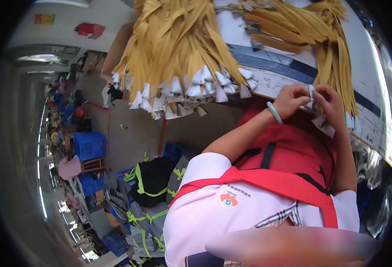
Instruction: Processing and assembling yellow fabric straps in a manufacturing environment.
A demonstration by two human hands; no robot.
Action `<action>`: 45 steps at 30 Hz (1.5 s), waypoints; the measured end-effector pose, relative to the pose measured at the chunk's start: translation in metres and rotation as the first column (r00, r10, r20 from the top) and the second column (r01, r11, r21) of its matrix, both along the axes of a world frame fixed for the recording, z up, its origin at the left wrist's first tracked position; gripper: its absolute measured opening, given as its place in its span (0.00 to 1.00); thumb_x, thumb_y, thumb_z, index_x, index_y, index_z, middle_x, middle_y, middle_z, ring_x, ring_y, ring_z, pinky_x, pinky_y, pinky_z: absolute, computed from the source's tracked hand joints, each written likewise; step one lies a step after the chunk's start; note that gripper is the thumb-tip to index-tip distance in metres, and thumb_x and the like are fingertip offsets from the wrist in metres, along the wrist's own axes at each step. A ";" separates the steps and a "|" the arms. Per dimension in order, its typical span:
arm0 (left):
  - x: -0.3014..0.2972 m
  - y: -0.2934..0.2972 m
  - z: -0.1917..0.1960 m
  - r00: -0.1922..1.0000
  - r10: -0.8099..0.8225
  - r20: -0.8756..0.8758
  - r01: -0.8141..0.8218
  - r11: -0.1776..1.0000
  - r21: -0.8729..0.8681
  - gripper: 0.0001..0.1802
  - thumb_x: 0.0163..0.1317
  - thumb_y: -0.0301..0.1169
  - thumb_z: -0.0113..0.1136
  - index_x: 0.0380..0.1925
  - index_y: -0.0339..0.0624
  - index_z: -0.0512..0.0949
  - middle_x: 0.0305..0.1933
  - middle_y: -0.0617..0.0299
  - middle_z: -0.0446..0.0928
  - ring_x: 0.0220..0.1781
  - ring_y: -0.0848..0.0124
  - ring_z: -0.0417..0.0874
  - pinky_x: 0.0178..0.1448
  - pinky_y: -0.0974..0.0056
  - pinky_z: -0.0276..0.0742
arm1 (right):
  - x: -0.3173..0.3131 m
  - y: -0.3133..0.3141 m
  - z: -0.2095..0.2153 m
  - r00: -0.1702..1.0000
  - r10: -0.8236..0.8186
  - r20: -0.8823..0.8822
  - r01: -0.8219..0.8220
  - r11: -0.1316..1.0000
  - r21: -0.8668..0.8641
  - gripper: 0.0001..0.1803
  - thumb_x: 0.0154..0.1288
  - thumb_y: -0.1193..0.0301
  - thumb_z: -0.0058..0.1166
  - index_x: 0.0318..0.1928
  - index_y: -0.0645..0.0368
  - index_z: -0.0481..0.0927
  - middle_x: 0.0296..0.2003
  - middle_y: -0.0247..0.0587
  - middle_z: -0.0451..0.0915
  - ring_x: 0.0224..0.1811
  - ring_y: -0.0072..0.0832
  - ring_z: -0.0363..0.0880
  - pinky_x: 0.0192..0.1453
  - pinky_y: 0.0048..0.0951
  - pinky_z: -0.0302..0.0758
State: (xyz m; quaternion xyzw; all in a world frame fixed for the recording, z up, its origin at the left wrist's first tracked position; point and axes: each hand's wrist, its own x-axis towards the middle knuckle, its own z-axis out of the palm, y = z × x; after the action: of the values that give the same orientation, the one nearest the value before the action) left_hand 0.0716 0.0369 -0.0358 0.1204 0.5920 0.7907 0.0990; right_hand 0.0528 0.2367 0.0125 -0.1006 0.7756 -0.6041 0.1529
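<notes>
At the table's near edge, my left hand (289,101), with a pale bangle (274,112) on its wrist, pinches a small white and grey strip end (311,94). From the other side my right hand (332,106) pinches the same piece, its fingers bent close to the left ones. Just below the right fingers hangs another white end (324,126). A bundle of tan straps (337,66) lies beyond my right hand. To the left, a big heap of tan straps (173,40) hangs over the table edge, its white ends (196,86) pointing toward me.
The white table (267,84) carries dark tape bands. A cardboard piece (116,51) stands by the heap's left side. On the floor at left are blue crates (89,146) and a pile of grey and black pieces with lime-green ties (153,182). Clear plastic (373,178) hangs at right.
</notes>
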 end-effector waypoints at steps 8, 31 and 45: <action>-0.004 -0.009 -0.006 0.976 -0.057 0.212 -0.004 0.961 0.275 0.18 0.52 0.20 0.71 0.42 0.38 0.75 0.37 0.62 0.81 0.40 0.72 0.84 0.46 0.67 0.82 | -0.014 -0.012 -0.003 0.980 0.196 0.025 -0.195 0.979 -0.059 0.02 0.71 0.75 0.51 0.40 0.60 0.75 0.30 0.25 0.72 0.28 0.12 0.68 0.33 0.16 0.65; -0.029 -0.014 -0.018 0.988 0.012 0.152 -0.046 0.975 0.219 0.09 0.49 0.24 0.74 0.27 0.37 0.82 0.27 0.62 0.83 0.31 0.75 0.83 0.38 0.70 0.79 | -0.050 -0.010 -0.010 0.910 0.321 0.263 -0.284 0.944 -0.171 0.08 0.67 0.67 0.59 0.41 0.57 0.76 0.32 0.28 0.77 0.27 0.14 0.73 0.32 0.17 0.72; -0.019 0.006 0.011 0.802 0.461 -0.380 -0.574 0.772 -0.274 0.06 0.52 0.21 0.59 0.24 0.35 0.70 0.23 0.48 0.76 0.23 0.56 0.80 0.28 0.55 0.73 | -0.029 -0.036 0.012 0.971 0.128 -0.203 -0.091 0.980 0.179 0.08 0.72 0.73 0.54 0.33 0.59 0.72 0.25 0.28 0.73 0.25 0.14 0.70 0.28 0.18 0.68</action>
State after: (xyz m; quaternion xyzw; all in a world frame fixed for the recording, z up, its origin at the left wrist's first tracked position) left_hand 0.0526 0.0431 -0.0244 0.0445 0.7500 0.6314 -0.1920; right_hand 0.0233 0.2003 0.0249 -0.1943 0.8291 -0.5126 0.1100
